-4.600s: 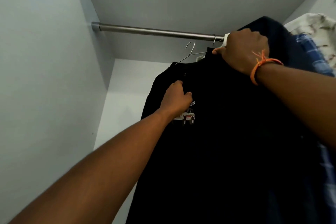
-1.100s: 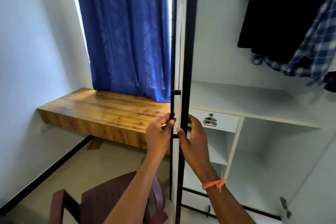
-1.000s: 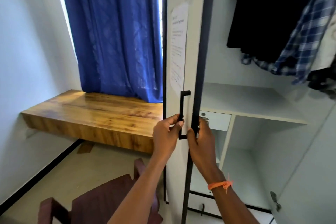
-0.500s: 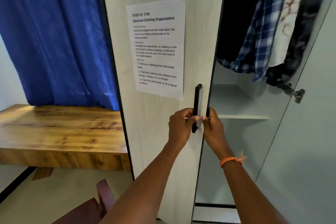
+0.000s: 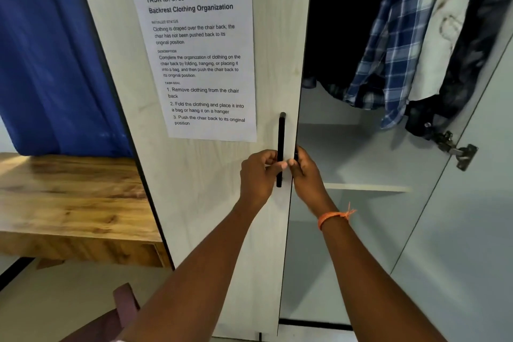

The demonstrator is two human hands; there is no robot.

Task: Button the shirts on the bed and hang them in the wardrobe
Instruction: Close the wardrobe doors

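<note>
Closing the wardrobe appears to be the step in hand. A pale wardrobe door (image 5: 211,203) fills the middle of the frame, and its black vertical handle (image 5: 281,147) is gripped low down by the left hand (image 5: 259,175), whose fingers (image 5: 270,157) are curled round the bar. The door's free edge, just right of the handle, is pinched by the right hand (image 5: 304,172); its thumb lies on the front face while the other fingers are hidden behind the edge. An orange wristband (image 5: 333,218) is worn on that wrist. Both hands are probably used so that the door can be steered and steadied.

A printed sheet (image 5: 197,55) is stuck to the door above the handle. In the upper right of the frame, inside the open wardrobe, the shirts are seen hanging close together: a black one (image 5: 338,22), a blue checked one (image 5: 388,44), a cream patterned one (image 5: 441,36) and a dark one (image 5: 472,64). A second door (image 5: 458,258) stands open at the right, with its metal hinge (image 5: 455,150) showing. At the left, a blue curtain (image 5: 55,50) hangs above a wooden table (image 5: 69,197).
</note>
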